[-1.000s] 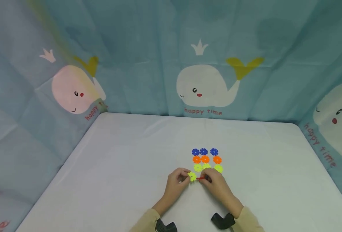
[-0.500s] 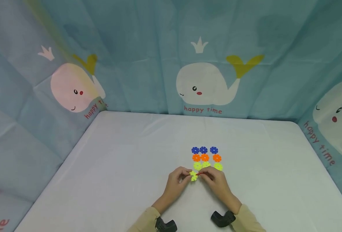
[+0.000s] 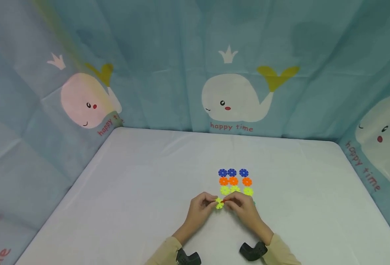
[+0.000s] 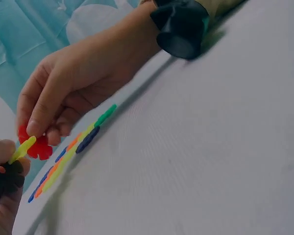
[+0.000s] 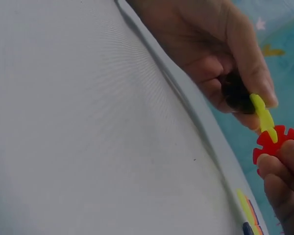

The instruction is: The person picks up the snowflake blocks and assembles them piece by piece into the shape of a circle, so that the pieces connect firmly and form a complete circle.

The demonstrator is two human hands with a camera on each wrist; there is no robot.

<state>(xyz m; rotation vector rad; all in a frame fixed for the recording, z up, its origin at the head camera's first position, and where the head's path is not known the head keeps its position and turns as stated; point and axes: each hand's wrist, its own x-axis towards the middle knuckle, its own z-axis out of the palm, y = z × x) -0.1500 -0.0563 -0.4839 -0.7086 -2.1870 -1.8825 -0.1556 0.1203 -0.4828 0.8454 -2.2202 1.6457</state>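
My left hand point(image 3: 199, 209) pinches a yellow flower-shaped interlocking disc point(image 3: 219, 203), with a dark disc point(image 5: 236, 93) against it under the thumb and fingers. Between the thumb and fingertips of my right hand point(image 3: 244, 209) is a red interlocking disc point(image 5: 270, 146). The yellow disc's edge meets the red disc's notched rim, the two crossing at an angle in the right wrist view. Both hands are close together above the table, just in front of the rows of discs. My right-hand fingers hide part of the red disc.
Beyond the hands, blue discs point(image 3: 232, 172), orange discs point(image 3: 233, 181) and yellow-green discs point(image 3: 225, 190) lie in rows on the white table point(image 3: 148, 176). A green disc point(image 4: 106, 114) lies at one end. A whale-print curtain point(image 3: 168, 73) stands behind.
The red disc, apart from the yellow one at first, has moved left with my right hand and now meets it. A bit of green shows beside the right hand.
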